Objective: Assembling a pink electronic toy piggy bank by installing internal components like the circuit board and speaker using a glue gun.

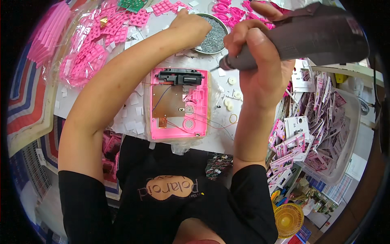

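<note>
My right hand (260,53) is wrapped round a dark grey electric screwdriver (308,38). Its thin bit points down and left, close to the upper right corner of an open pink plastic case (201,122). Inside the case lie a brown circuit board (167,101), thin wires and a black mechanism (180,76) along the far edge. Beyond the case, my left hand (190,29) is curled at the left rim of a round tin (224,30) of small metal screws. Its fingertips are mostly hidden, and I cannot make out what they hold.
Bagged pink keypads (87,61) lie at the left, with pink loops (231,12) at the back. White paper bits and small white wheels (228,105) surround the case. A clear bin (349,134) of printed panels stands right, above a yellow basket (287,219).
</note>
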`<state>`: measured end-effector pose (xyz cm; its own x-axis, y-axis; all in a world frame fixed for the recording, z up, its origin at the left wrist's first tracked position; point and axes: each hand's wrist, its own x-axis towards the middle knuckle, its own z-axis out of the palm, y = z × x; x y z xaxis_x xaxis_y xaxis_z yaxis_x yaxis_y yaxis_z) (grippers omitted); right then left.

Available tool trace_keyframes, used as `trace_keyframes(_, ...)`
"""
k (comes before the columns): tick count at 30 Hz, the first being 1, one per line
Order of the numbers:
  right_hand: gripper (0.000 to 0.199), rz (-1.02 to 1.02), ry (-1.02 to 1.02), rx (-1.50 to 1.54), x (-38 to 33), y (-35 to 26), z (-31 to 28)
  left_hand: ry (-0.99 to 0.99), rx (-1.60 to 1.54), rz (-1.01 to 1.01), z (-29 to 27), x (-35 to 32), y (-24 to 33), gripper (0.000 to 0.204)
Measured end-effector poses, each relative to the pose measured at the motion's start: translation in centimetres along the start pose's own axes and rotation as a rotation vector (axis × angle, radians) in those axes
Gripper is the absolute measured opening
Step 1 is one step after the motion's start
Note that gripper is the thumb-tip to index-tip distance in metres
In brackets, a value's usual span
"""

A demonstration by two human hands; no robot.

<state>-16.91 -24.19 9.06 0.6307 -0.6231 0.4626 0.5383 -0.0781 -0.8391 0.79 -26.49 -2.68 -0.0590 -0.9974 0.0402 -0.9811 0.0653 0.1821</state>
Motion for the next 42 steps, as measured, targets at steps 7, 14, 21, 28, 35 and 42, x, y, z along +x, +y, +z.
trace_keyframes(7, 0.036, 0.06, 0.246, -0.264, -0.4, 0.4, 0.4, -0.026, -0.038, 0.026, -2.6, -1.6, 0.9, 0.012)
trace_keyframes(14, 0.036, -0.015, 0.13, -0.266, -1.4, 0.9, -0.9, -0.061, 0.003, 0.04, -1.7, -2.0, -0.5, 0.013)
trace_keyframes(21, 0.036, -0.038, 0.232, -0.166, -2.1, 1.0, -1.4, 0.022, 0.071, -0.033, -1.0, 0.2, -0.7, 0.027)
trace_keyframes(28, 0.036, -0.025, 0.222, -0.037, -3.3, 0.4, -0.6, 0.173, -0.527, 0.211, -6.2, -10.0, 2.3, 0.013)
trace_keyframes(35, 0.039, -0.017, -0.011, 0.061, -4.7, -0.9, 1.7, 0.336, -0.407, 0.258, -5.0, -16.9, 5.6, 0.015)
trace_keyframes(42, 0.037, 0.001, -0.092, 0.127, -5.2, -1.0, 2.7, 0.393, -0.568, 0.216, -3.8, -18.3, 5.3, 0.02)
